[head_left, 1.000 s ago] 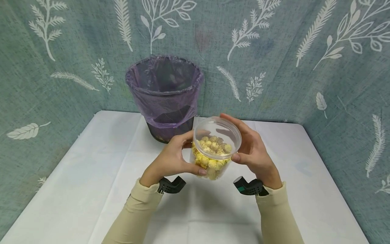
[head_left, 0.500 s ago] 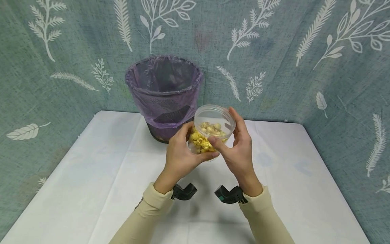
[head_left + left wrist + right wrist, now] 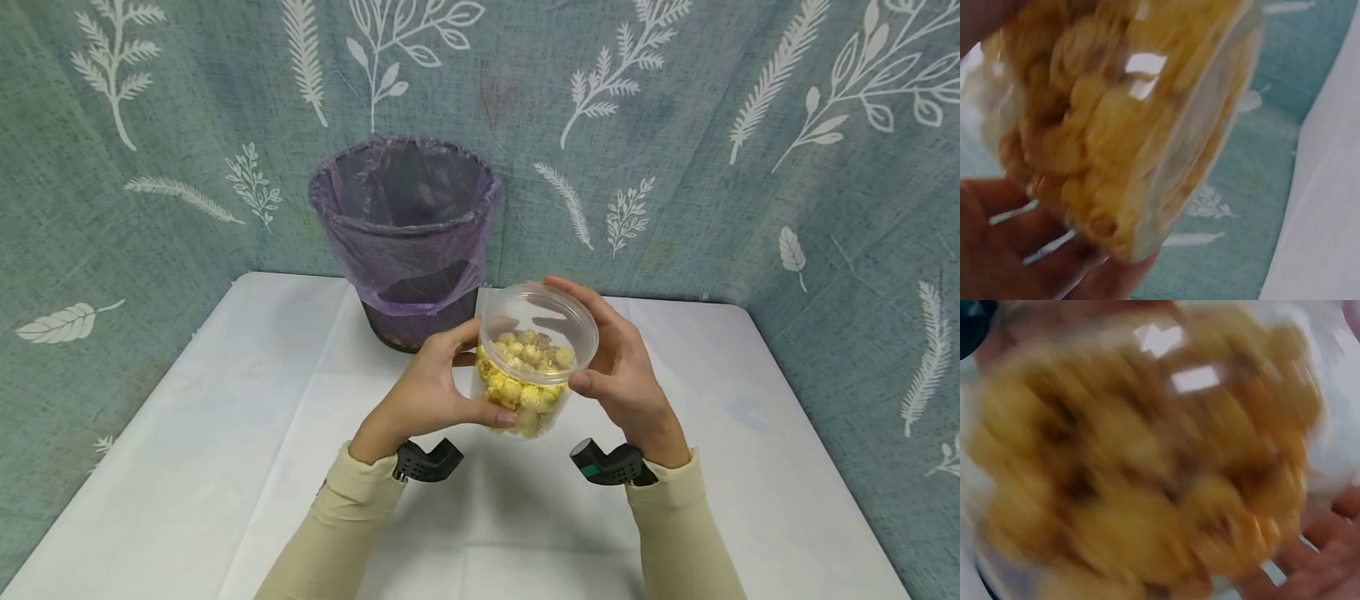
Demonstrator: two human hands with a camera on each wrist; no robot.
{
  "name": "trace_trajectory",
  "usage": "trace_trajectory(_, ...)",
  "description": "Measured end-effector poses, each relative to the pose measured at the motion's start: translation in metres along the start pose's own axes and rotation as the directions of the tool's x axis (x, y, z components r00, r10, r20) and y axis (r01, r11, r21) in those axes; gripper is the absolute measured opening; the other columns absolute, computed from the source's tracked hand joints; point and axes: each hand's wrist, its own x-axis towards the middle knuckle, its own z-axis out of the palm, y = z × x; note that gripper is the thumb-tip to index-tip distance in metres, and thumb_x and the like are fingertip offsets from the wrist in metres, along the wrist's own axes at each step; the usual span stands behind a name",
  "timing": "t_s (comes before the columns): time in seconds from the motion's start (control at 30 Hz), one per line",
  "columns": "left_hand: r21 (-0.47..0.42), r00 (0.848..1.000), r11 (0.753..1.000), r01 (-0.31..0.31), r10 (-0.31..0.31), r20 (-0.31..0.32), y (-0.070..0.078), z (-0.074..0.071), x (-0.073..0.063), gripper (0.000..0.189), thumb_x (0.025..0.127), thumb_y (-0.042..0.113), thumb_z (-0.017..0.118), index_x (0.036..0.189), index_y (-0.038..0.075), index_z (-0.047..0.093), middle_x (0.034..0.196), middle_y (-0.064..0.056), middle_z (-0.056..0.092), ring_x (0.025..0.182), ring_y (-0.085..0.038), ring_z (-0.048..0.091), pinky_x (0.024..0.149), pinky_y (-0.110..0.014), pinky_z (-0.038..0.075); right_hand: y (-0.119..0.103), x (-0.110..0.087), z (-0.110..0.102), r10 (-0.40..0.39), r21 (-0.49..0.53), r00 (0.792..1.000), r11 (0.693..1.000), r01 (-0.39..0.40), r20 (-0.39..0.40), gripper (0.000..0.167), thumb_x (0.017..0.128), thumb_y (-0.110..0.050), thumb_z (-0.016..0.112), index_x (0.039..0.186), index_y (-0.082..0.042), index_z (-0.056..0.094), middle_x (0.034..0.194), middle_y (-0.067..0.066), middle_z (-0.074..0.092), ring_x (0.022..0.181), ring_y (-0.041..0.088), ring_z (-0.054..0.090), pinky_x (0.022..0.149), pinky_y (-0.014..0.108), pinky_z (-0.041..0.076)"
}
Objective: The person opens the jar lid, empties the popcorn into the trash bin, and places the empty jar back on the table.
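A clear plastic jar (image 3: 542,392) with a clear round top, partly filled with yellow popcorn (image 3: 517,390), is held tilted above the table. The left hand (image 3: 420,392) grips its lower left side, thumb across the near wall. At the top rim, the right hand (image 3: 630,379) curls round the right side, thumb in front and fingers behind. In the left wrist view the jar (image 3: 1116,137) fills the middle, with fingers (image 3: 1041,250) below it. Popcorn (image 3: 1141,462) is blurred in the right wrist view, and fingers (image 3: 1313,550) show at lower right.
A black mesh bin (image 3: 420,321) with a purple liner bag (image 3: 405,250) stands at the back, just left of the jar. White cloth covers the table (image 3: 225,450). A green leaf-patterned curtain (image 3: 525,167) hangs around the back and sides.
The jar rose and shifted left half a second ago, then came back down and right. The right hand has turned about the rim and back, its thumb again at the right side.
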Motion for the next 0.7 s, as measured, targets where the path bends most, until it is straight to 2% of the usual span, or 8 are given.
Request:
trace_trajectory(0.1,-0.025,0.999,1.000,-0.011,0.012,0.053,0.001,-0.002,-0.001,0.094,0.065,0.008,0.101,0.148,0.010,0.057,0.138,0.001,0.065,0.126,-0.021,0.061,0.103,-0.047,0.054,-0.003,-0.002,-0.004,0.013,0.026,0.997,1.000,-0.015,0.074,0.103,0.084,-0.052,0.087,0.162,-0.007,0.038,0.163,0.017,0.041,0.145,0.040,0.043,0.112,0.046,0.048)
trace_trajectory(0.2,-0.019,1.000,1.000,0.004,-0.004,0.026,0.000,-0.002,-0.002,0.094,0.066,0.008,0.101,0.149,0.010,0.056,0.138,0.002,0.066,0.126,-0.019,0.062,0.103,-0.047,0.054,-0.003,-0.002,-0.004,-0.008,0.042,0.996,0.999,0.005,0.087,0.105,0.086,-0.052,0.085,0.164,-0.006,0.033,0.166,0.019,0.037,0.149,0.042,0.037,0.114,0.047,0.045)
trace_trajectory(0.27,0.016,0.999,1.000,0.021,-0.021,-0.042,-0.001,0.001,-0.002,0.093,0.067,0.011,0.101,0.148,0.011,0.056,0.135,0.003,0.067,0.124,-0.018,0.062,0.103,-0.048,0.054,0.000,0.000,-0.001,-0.040,0.016,0.999,0.999,0.039,0.030,0.106,0.087,-0.053,0.084,0.165,-0.005,0.031,0.165,0.019,0.037,0.149,0.043,0.036,0.114,0.045,0.046)
trace_trajectory(0.33,0.050,0.992,0.998,0.036,-0.029,-0.125,-0.003,0.005,-0.001,0.092,0.067,0.014,0.102,0.147,0.011,0.056,0.133,0.003,0.067,0.124,-0.016,0.062,0.103,-0.050,0.053,0.004,0.003,0.005,-0.081,-0.051,0.995,0.996,0.078,-0.063,0.105,0.087,-0.054,0.083,0.164,-0.003,0.033,0.163,0.020,0.040,0.148,0.043,0.036,0.116,0.042,0.043)
trace_trajectory(0.43,0.120,0.966,0.991,0.054,-0.021,-0.257,-0.006,0.013,0.001,0.091,0.067,0.022,0.103,0.144,0.010,0.057,0.127,0.003,0.068,0.119,-0.015,0.063,0.102,-0.049,0.054,0.010,0.006,0.016,-0.140,-0.207,0.967,0.974,0.096,-0.211,0.104,0.087,-0.058,0.080,0.161,0.000,0.035,0.159,0.019,0.045,0.144,0.043,0.042,0.117,0.045,0.039)
trace_trajectory(0.5,0.174,0.946,0.983,0.061,-0.002,-0.323,-0.007,0.018,0.003,0.092,0.066,0.028,0.104,0.142,0.009,0.057,0.125,0.002,0.068,0.114,-0.014,0.064,0.098,-0.046,0.055,0.013,0.008,0.024,-0.160,-0.302,0.949,0.950,0.074,-0.271,0.105,0.087,-0.060,0.080,0.161,-0.001,0.035,0.158,0.017,0.046,0.143,0.040,0.044,0.120,0.049,0.033)
trace_trajectory(0.6,0.284,0.923,0.955,0.086,0.031,-0.385,-0.008,0.023,0.005,0.094,0.063,0.038,0.104,0.140,0.008,0.058,0.117,0.001,0.068,0.101,-0.014,0.064,0.086,-0.040,0.056,0.017,0.009,0.032,-0.182,-0.397,0.932,0.917,0.046,-0.314,0.106,0.087,-0.058,0.081,0.162,-0.001,0.033,0.160,0.016,0.044,0.144,0.036,0.045,0.122,0.055,0.028)
trace_trajectory(0.7,0.356,0.918,0.928,0.106,0.046,-0.395,-0.009,0.024,0.006,0.096,0.061,0.045,0.104,0.138,0.008,0.059,0.113,0.001,0.067,0.094,-0.015,0.062,0.078,-0.038,0.054,0.017,0.009,0.036,-0.185,-0.416,0.924,0.909,0.031,-0.334,0.101,0.089,-0.048,0.084,0.162,-0.002,0.033,0.159,0.015,0.045,0.145,0.030,0.044,0.124,0.055,0.026)
